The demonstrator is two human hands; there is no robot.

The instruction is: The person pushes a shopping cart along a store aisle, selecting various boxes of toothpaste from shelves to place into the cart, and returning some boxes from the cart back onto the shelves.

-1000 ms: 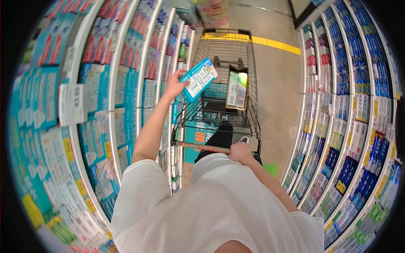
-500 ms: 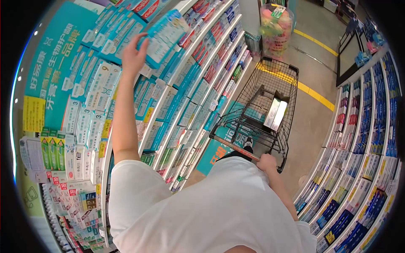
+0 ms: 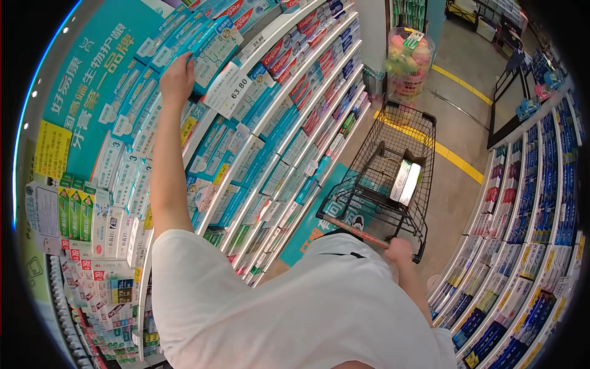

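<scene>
My left hand [image 3: 177,79] is closed at the near left edge of a teal toothpaste box [image 3: 212,54], on the upper shelf at the left. That box sits among similar teal boxes, behind a white price tag [image 3: 228,91] reading 63.80. Part of the grip is hidden behind my fingers. My right hand [image 3: 398,250] is wrapped round the handle [image 3: 353,230] of a black wire shopping cart [image 3: 424,166]. Inside the cart lies a white box [image 3: 405,182].
Shelves of toothpaste [image 3: 289,141] line the left side, and more shelves [image 3: 522,246] curve along the right. A clear round bin [image 3: 408,64] of colourful items stands beyond the cart. Yellow stripes [image 3: 458,161] cross the aisle floor.
The teal box, earlier held tilted out over the shelf front, now rests back among the shelf boxes. My left hand moved slightly left with it. My right hand stays on the cart handle.
</scene>
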